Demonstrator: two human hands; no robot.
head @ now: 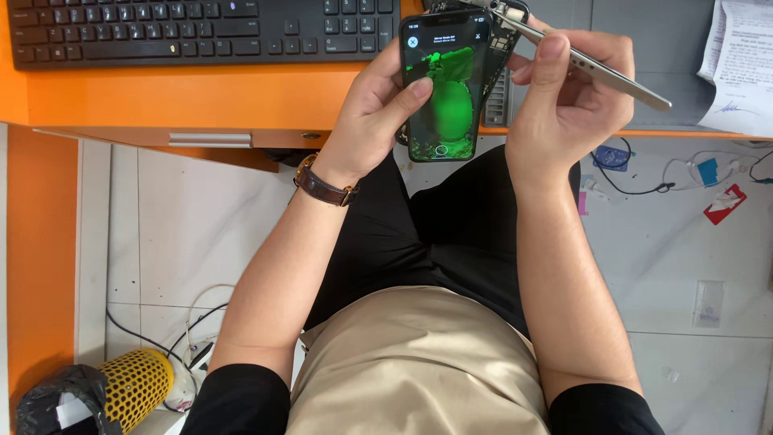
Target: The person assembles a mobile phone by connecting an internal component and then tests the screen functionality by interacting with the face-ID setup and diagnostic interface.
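My left hand point(377, 105) grips a black smartphone point(444, 84) whose screen is lit with a green image; the thumb rests on the glass. The screen panel stands lifted away from the opened phone body point(503, 48) behind it, where circuit parts show. My right hand point(564, 93) pinches metal tweezers point(596, 68), their tip reaching the top edge of the opened body. A brown leather watch point(322, 187) circles my left wrist. Both hands hover at the edge of the orange desk point(185, 97), above my lap.
A black keyboard point(201, 28) lies on the desk at upper left. Printed papers point(741, 60) sit at upper right. On the tiled floor are cables point(644, 187), small packets, a red tag point(725, 203), and a yellow mesh-covered object point(133, 387) at lower left.
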